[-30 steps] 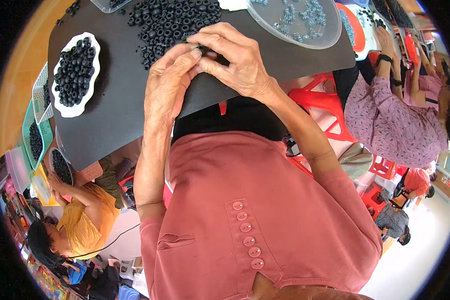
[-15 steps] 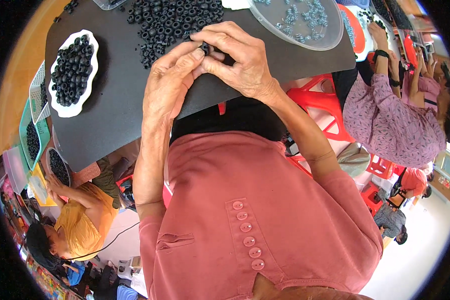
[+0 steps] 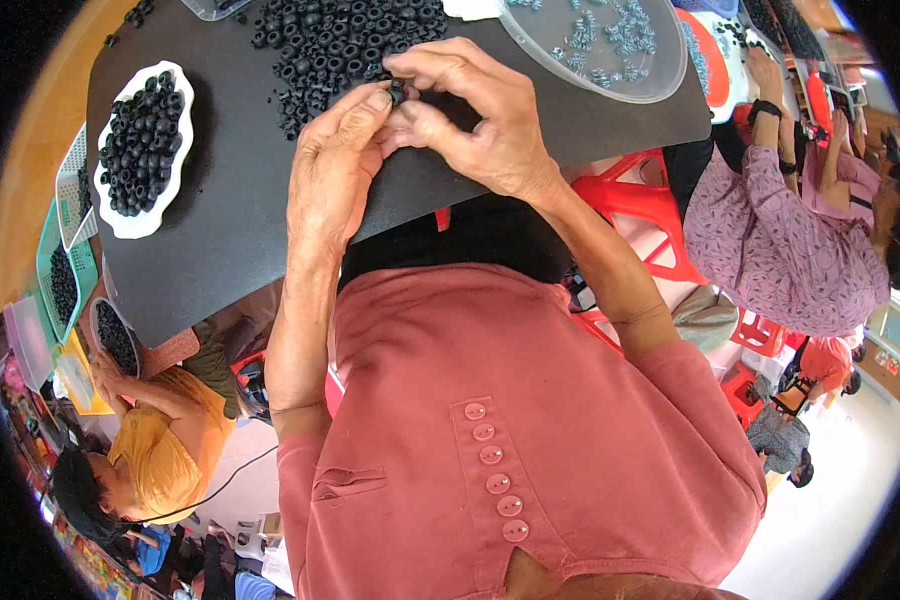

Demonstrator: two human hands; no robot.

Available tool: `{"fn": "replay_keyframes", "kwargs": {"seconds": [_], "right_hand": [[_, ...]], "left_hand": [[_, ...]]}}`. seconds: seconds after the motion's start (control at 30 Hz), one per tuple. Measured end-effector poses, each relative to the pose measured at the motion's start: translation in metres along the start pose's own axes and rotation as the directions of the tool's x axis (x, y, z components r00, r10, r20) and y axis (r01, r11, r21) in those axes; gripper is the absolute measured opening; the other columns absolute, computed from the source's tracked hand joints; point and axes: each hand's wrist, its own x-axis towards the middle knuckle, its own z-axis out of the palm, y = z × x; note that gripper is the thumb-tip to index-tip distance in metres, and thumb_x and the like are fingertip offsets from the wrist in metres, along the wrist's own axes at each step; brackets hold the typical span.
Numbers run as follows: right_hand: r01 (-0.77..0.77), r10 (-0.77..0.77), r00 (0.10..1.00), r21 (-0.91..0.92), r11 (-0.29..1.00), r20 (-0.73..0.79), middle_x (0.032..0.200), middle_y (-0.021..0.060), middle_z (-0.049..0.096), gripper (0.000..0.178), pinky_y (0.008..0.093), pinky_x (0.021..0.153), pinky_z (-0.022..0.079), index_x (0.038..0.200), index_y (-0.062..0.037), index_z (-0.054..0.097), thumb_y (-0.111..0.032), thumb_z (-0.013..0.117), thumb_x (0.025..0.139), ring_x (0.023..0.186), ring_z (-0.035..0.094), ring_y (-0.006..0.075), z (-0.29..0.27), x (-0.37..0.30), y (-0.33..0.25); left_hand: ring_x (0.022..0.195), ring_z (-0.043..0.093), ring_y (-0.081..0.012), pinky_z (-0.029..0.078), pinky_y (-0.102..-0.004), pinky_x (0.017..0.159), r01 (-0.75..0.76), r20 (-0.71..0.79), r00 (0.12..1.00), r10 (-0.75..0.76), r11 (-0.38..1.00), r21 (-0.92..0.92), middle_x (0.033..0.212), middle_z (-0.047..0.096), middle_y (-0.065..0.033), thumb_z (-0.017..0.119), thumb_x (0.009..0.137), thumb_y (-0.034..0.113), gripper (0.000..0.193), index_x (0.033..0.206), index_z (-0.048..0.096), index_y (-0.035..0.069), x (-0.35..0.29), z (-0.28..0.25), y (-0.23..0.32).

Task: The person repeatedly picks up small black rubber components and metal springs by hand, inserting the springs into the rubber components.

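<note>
A small black rubber ring is pinched between the fingertips of both hands, just above the near part of the black tabletop. The left hand has its thumb and forefinger closed narrowly on the ring from the left; the right hand is curled over it from the right, its fingertips closed on the same ring. Just beyond the hands a loose heap of black rubber rings is spread over the table. To the left, a white scalloped dish is filled with more black rings. To the right of the heap, a clear round plastic lid holds small grey metal parts. At the right edge, another person in a purple patterned sleeve is seated at a neighbouring table.
</note>
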Motion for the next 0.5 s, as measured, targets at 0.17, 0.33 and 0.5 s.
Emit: {"fn": "replay_keyframes", "kwargs": {"seconds": [0.17,0.33,0.5], "right_hand": [[-0.021,0.022,1.0,0.042,0.999,-0.005,0.091,0.009,0.066,0.021,0.0277,0.07,0.054,0.097,-0.0043,0.068,-0.004,0.069,0.076,0.08,0.066,0.0192,-0.0012,-0.0025,0.0073],[-0.044,0.043,0.999,0.01,0.999,0.033,0.088,0.008,0.066,0.019,0.0254,0.063,0.053,0.095,-0.0038,0.068,-0.004,0.07,0.077,0.071,0.065,0.0151,-0.0019,-0.0023,0.0047],[-0.169,0.16,0.983,0.104,0.98,0.087,0.087,0.0061,0.066,0.013,0.0219,0.062,0.05,0.094,0.0004,0.066,0.0,0.067,0.08,0.069,0.061,0.0087,-0.0048,-0.0045,0.0076]], "left_hand": [[0.084,0.064,-0.0181,0.051,-0.0287,0.08,-0.047,-0.004,0.999,0.048,0.989,0.14,0.091,0.066,-0.0124,0.051,0.095,0.015,0.026,0.109,0.059,-0.006,-0.0033,0.0001,0.0],[0.083,0.063,-0.0142,0.051,-0.0256,0.079,-0.037,-0.039,0.998,0.047,0.976,0.216,0.089,0.066,-0.0089,0.055,0.092,0.011,0.024,0.109,0.059,-0.005,-0.0016,-0.0006,-0.0007],[0.079,0.061,-0.0089,0.048,-0.0221,0.077,-0.06,-0.059,0.995,0.085,0.941,0.334,0.084,0.065,-0.0039,0.058,0.089,0.006,0.021,0.108,0.06,-0.003,-0.0054,0.0029,-0.0004]]}}
